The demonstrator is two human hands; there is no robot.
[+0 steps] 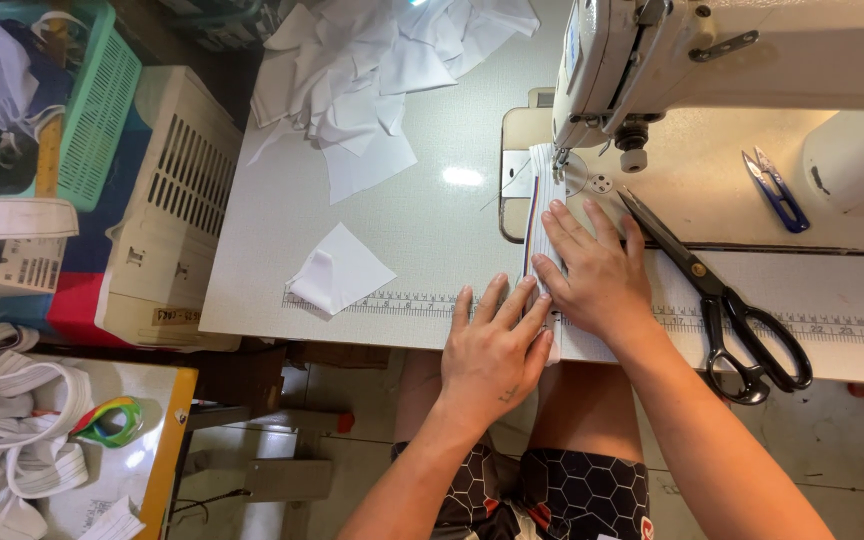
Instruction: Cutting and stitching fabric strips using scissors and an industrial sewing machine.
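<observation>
A narrow white fabric strip [542, 200] with coloured edge stripes runs from under the needle of the cream sewing machine [712, 60] toward the table's front edge. My right hand [597, 270] lies flat on the strip, fingers spread and pointing at the needle. My left hand [492, 345] presses flat on the strip's near end at the table edge, just left of and touching the right hand. Neither hand grips anything.
Black scissors [727, 305] lie right of my right hand. Blue thread snips [774, 190] sit by the machine. A folded white piece [337, 270] and a pile of white cut pieces [372, 70] lie to the left. Baskets [102, 100] and elastic bands [12, 430] stand beside the table.
</observation>
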